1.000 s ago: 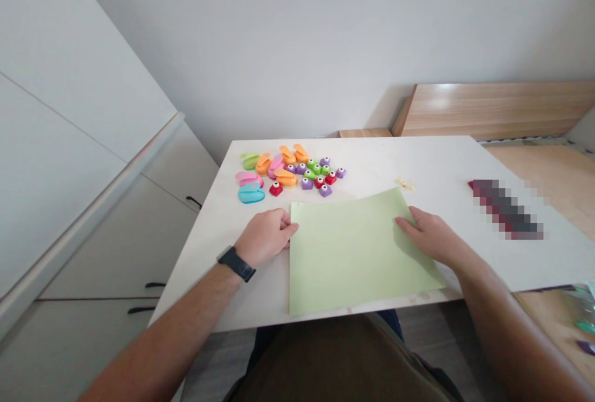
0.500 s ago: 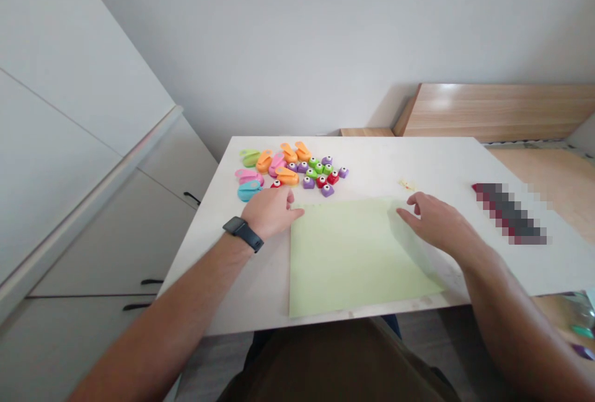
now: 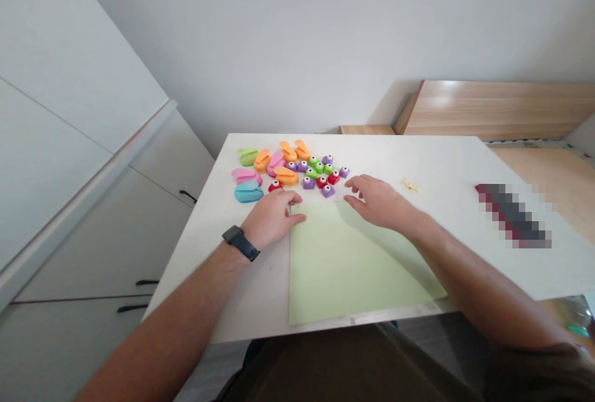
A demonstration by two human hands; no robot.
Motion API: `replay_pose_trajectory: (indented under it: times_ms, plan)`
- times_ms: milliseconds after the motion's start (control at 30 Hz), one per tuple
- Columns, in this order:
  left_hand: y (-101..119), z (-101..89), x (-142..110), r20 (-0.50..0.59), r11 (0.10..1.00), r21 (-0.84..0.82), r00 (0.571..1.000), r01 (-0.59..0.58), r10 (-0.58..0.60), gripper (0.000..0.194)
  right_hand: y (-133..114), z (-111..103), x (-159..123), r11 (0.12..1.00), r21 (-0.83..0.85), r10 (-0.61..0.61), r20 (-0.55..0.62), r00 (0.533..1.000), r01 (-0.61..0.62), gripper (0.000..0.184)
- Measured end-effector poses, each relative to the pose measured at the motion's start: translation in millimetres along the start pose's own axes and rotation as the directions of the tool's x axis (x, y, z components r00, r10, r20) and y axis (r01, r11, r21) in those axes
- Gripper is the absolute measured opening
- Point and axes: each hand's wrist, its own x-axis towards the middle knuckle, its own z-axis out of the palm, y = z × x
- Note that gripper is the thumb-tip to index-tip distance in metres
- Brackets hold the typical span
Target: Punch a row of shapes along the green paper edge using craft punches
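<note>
A pale green sheet of paper (image 3: 357, 266) lies flat near the front of the white table. My left hand (image 3: 272, 216), with a dark watch on its wrist, is at the sheet's upper left corner, thumb over the paper and fingers apart from it. My right hand (image 3: 379, 201) hovers over the sheet's top edge, fingers loosely bent and holding nothing. Just left of its fingertips are small craft punches, among them a purple one (image 3: 328, 191) and a red one (image 3: 333, 177). Larger lever punches stand behind my left hand, including a blue one (image 3: 248, 191) and an orange one (image 3: 286, 176).
Small yellowish paper scraps (image 3: 411, 185) lie on the table (image 3: 446, 216) right of my right hand. A blurred-out dark and red object (image 3: 514, 216) sits farther right. White cabinets (image 3: 93, 216) stand at the left, and a wall rises behind the table.
My right hand has moved left along the sheet's top edge, closer to the small punches. My left hand stays at the corner, its thumb slightly lower.
</note>
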Motion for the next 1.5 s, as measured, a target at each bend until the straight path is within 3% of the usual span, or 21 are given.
replay_pose_trajectory:
  times_ms: [167,367,533,900,1033,1133,1267,1500]
  plan:
    - [1,0.5,-2,-0.019,0.999,-0.033,0.999,-0.027,0.026,0.027,-15,8,24,0.997,0.013,-0.08,0.037,0.996,0.079,0.033]
    - [-1,3.1,-2,-0.023,0.997,-0.071,0.999,-0.031,0.029,0.024,-21,14,47,0.993,-0.078,-0.081,0.097,0.992,0.088,0.031]
    - [-2,4.6,-3,-0.043,0.995,-0.089,0.999,-0.032,0.028,0.02,-23,8,54,0.986,-0.128,-0.085,0.14,0.986,0.103,0.022]
    - [-1,4.0,-3,0.025,0.991,-0.132,1.0,-0.002,0.005,0.02,-26,-28,44,0.952,0.283,-0.154,0.12,0.981,0.114,0.021]
    - [-2,4.8,-3,0.035,0.993,-0.117,0.999,-0.034,0.038,0.017,-24,-23,46,0.901,0.418,-0.19,0.153,0.97,0.11,0.027]
    - [-1,4.8,-2,0.026,0.992,-0.116,0.998,-0.047,0.051,0.016,-20,-17,46,0.884,0.465,-0.151,0.187,0.971,0.049,0.037]
    - [1,4.3,-3,-0.008,0.985,-0.168,0.999,-0.044,0.043,0.019,-11,-8,44,0.847,0.532,-0.155,0.265,0.952,-0.01,0.035]
    - [7,4.5,-4,-0.001,0.972,-0.236,1.0,-0.015,0.015,0.019,4,6,40,0.719,0.695,-0.207,0.234,0.95,-0.015,0.04]
